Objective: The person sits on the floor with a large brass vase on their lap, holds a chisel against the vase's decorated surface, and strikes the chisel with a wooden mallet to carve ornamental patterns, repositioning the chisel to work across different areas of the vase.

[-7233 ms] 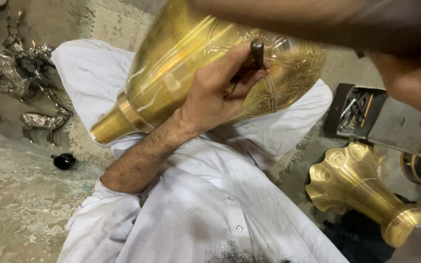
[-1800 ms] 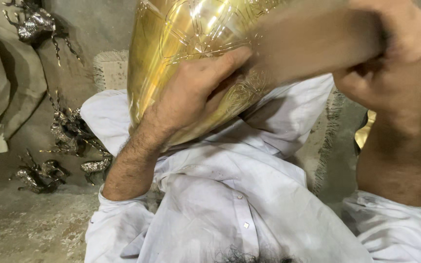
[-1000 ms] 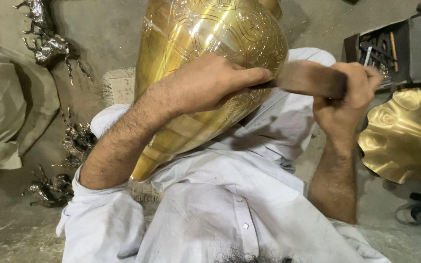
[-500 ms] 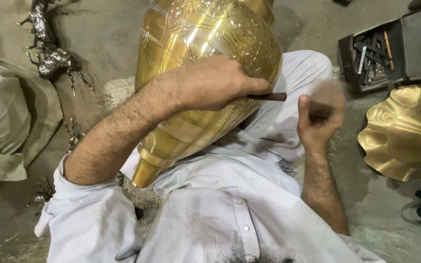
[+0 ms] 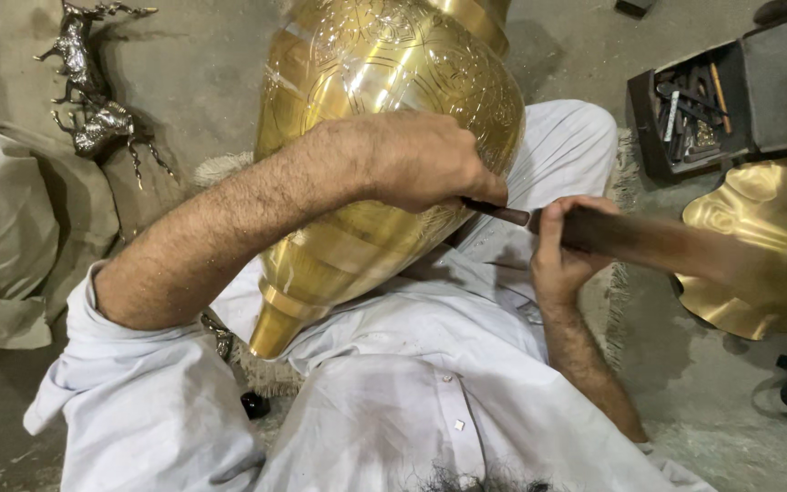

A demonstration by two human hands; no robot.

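Brass gleams across a large engraved vase (image 5: pixel 384 137), bulbous and banded toward its narrow neck, which lies tilted across the lap of a person in a creased white garment (image 5: pixel 393 410) seated on a dusty concrete floor (image 5: pixel 202 64). At right, a second brass piece with a scalloped, flaring rim (image 5: pixel 758 255) sits near an open dark box of metal tools (image 5: pixel 694 114). Crumpled pale cloth (image 5: pixel 11 228) lies at left, beside small silvery animal figurines (image 5: pixel 93 100). The left hand (image 5: pixel 430 164), forearm stretched across the vase's belly, is closed around a thin dark chisel (image 5: pixel 498 212) whose tip meets the brass surface. The right hand (image 5: pixel 562 246), wrist bent upward, is wrapped tightly around a dark wooden mallet (image 5: pixel 649 241), blurred, its end just beside the chisel's butt.
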